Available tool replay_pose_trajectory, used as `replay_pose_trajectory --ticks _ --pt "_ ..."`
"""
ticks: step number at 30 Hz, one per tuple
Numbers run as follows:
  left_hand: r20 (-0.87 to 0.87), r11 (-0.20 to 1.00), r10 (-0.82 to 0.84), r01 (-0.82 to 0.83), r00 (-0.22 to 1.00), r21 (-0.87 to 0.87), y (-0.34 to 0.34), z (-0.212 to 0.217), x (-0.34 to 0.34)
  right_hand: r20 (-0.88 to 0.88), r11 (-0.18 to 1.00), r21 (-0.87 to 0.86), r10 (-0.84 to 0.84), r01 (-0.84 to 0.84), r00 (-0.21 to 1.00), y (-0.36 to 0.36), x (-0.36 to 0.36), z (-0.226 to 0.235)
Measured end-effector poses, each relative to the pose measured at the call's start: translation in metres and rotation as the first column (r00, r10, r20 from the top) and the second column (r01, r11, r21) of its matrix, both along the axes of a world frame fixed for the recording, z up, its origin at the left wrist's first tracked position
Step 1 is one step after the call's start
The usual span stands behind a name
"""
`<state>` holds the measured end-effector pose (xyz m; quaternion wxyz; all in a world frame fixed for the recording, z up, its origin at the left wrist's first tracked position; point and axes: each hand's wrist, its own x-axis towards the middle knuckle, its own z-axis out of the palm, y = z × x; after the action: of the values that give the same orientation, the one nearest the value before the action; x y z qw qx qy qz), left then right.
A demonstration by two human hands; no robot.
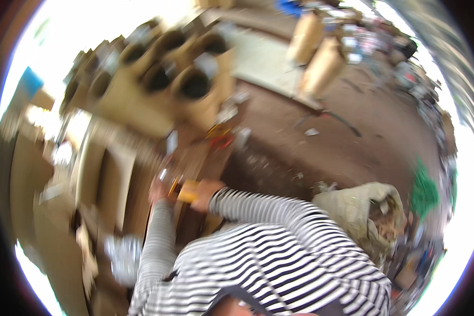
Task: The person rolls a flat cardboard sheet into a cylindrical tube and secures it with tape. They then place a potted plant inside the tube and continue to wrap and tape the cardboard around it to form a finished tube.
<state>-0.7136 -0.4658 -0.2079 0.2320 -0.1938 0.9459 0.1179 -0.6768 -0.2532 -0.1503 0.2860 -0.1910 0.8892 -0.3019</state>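
Heavy motion blur throughout. Brown dirt floor (326,142), littered with scraps, fills the middle and right. Stack of wide cardboard tubes (168,73), open dark ends facing the camera, lies at the floor's upper left. Two tan upright bundles (321,63) stand near the floor's far edge. Open sack of debris (363,210) sits at the floor's right side, just beside the striped sleeve (268,210). Both arms in black-and-white stripes. Right hand (205,192) closed around a small yellow-orange object (187,190); kind cannot be told. Left hand (159,188) touches the same object's other side; grip too blurred to tell. Object sits between the hands, below the tubes.
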Motion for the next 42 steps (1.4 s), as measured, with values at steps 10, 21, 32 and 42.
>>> replay_pose_trajectory --ticks 10,21,32,42 --pt "-0.188 0.971 -0.233 0.220 0.954 -0.089 -0.037 -0.067 0.024 -0.048 0.996 0.053 -0.066 0.068 0.997 0.049 0.056 -0.012" --pt "-0.026 0.959 -0.184 0.185 0.983 0.216 -0.090 -0.064 -0.024 -0.049 0.980 0.195 0.042 -0.032 0.998 0.017 0.015 -0.125" --pt "0.008 0.846 0.064 -0.059 0.998 0.529 -0.193 -0.088 -0.074 -0.059 0.996 0.086 -0.023 0.028 0.998 -0.094 -0.056 -0.118" --pt "-0.061 0.964 -0.209 0.195 0.976 -0.180 -0.139 -0.077 -0.061 -0.034 0.996 -0.058 -0.074 0.072 0.997 -0.114 -0.083 -0.057"
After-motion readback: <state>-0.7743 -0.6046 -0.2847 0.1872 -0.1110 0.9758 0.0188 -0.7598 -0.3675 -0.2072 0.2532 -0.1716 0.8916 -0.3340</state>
